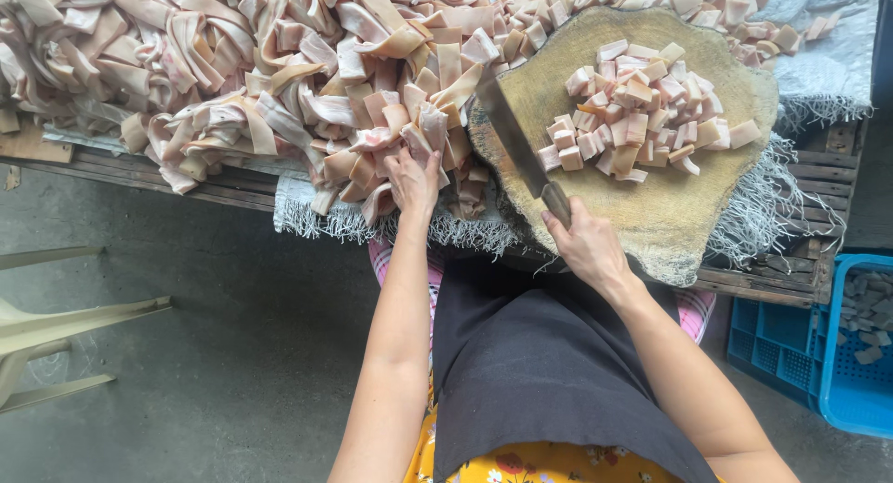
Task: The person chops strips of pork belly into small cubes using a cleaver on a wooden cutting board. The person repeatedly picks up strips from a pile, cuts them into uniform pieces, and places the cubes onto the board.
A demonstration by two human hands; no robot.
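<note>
While right hand (pixel 586 246) grips cleaver (pixel 516 139) | left hand (pixel 414 178) on pork strips (pixel 372 120)

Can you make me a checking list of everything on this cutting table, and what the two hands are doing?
Surface: slatted wooden table under a frayed grey woven sheet.
Job's things: round worn wooden chopping block bearing a heap of small pale pink cut meat pieces; big pile of long pale pink skin strips to its left; steel cleaver with a wooden handle, blade lying on the block.
Clutter: loose cut pieces beyond the block.
Hands: left hand rests on the strips; right hand grips the cleaver handle.
Cables: nothing seen.
Surroundings: grey concrete floor, blue plastic crate, pale plastic chair, dark apron.
</note>
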